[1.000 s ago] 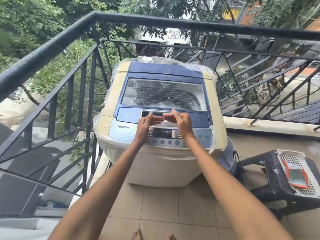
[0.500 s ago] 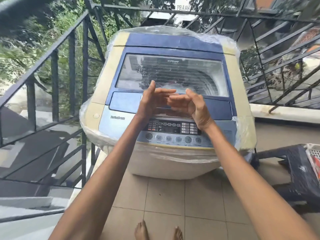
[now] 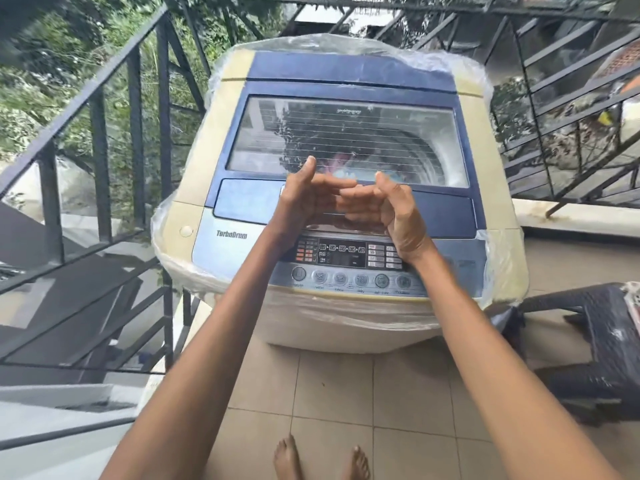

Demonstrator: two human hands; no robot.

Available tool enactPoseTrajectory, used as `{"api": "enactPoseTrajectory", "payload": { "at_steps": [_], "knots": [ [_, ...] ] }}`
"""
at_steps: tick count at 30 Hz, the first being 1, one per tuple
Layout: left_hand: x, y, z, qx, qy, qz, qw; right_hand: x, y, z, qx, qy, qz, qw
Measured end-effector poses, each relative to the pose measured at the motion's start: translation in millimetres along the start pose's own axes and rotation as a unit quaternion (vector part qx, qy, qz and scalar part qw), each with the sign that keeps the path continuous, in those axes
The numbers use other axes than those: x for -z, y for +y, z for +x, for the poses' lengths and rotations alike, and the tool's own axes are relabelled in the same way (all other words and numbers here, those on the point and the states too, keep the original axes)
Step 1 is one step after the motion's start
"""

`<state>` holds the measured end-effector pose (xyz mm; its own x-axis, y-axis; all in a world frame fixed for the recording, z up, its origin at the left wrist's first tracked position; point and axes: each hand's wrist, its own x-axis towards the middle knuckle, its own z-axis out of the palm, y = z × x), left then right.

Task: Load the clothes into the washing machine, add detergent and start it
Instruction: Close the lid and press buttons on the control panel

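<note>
Reaching with both grips, left hand and right hand, released and empty, above the closed lid; loading, detergent and start apparently remain.

The washing machine has a smooth plastic shell, cream at the sides and glossy blue on top, with crinkled clear plastic film wrapped shiny around its edges. Its lid window is transparent, ribbed with fine lines and reflective. The control panel looks satin, with smooth round buttons. The balcony railing is dark painted metal, matt. The floor tiles are beige, smooth and dull. The stool is dark woven-textured plastic
</note>
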<state>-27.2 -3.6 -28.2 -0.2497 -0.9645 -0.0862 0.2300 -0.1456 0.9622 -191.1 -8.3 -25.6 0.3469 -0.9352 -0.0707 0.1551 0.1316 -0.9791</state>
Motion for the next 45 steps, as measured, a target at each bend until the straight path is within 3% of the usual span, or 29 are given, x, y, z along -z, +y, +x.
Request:
{"api": "enactPoseTrajectory", "payload": {
  "at_steps": [16,24,45],
  "knots": [
    [10,7,-7,0.0,-0.017,0.0,1.0,6,-6,-1,-0.023,-0.026,0.031,0.999],
    [8,5,-11,-0.011,0.013,-0.019,1.0,4,-3,0,0.003,-0.003,0.029,1.0],
    [11,1,-11,-0.025,0.005,-0.036,0.999,3,2,-1,0.034,0.007,0.012,0.999]
  ]
}}
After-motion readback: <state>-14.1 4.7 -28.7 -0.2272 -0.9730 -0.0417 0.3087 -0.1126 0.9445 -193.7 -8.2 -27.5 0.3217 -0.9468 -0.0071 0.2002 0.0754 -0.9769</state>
